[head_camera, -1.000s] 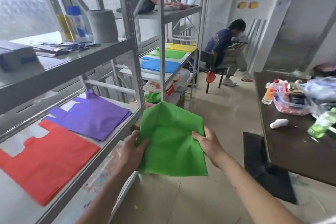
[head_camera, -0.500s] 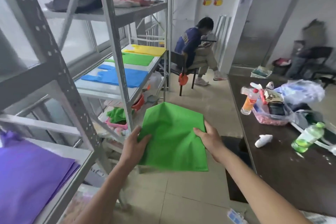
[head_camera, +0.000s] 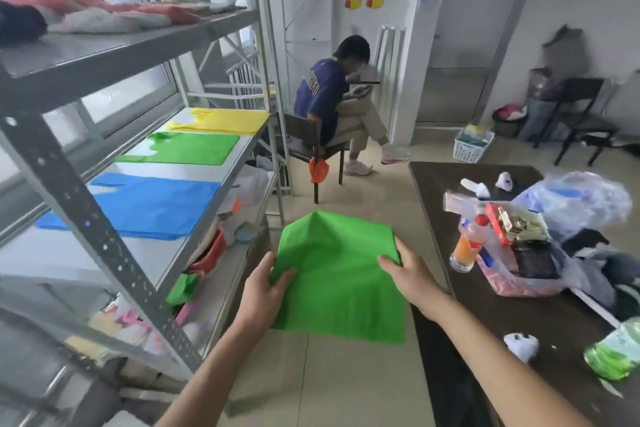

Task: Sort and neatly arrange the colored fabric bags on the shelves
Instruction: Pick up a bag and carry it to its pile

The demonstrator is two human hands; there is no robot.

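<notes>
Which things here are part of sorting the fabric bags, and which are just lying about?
Part of the job:
green fabric bag held in both hands
left hand
right hand
blue fabric bag, green fabric bag on the shelf and yellow fabric bag
grey metal shelf

Lying about:
orange drink bottle
green plastic bottle
dark brown table
white plastic basket

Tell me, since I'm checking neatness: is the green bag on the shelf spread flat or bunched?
Spread flat. The green bag on the shelf lies smooth between the yellow bag and blue bag, its outline unrumpled.
</notes>
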